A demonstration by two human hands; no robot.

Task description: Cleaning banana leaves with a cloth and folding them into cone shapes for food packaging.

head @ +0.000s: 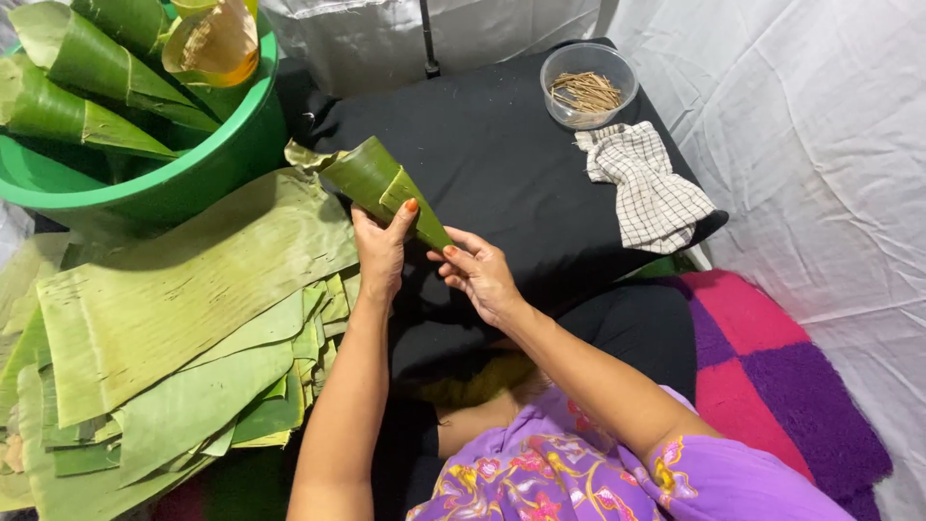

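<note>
Presently, a rolled green banana-leaf cone (381, 188) is held over the black cloth-covered surface (511, 164), its narrow tip pointing down toward the right hand and its open mouth up toward the green plastic basin (193, 174). Risk noted: the overlapping flap appears loose, and in my judgement any slackening of the thumb would let the roll spring open; pinching too hard near the tip could split the leaf along its grain. The left hand (381, 251) is wrapped about the cone's middle, thumb pressed on the outer flap, fingers closed behind. The right hand (477, 270) is partly open, fingertips at the tip; whether they actually pinch it cannot be determined. Flat banana-leaf sheets (183, 328) lie stacked to the left, finished cones (87, 68) stand in the basin, and a clear bowl of thin wooden sticks (586, 89) and a checked cloth (646, 183) sit well apart.
</note>
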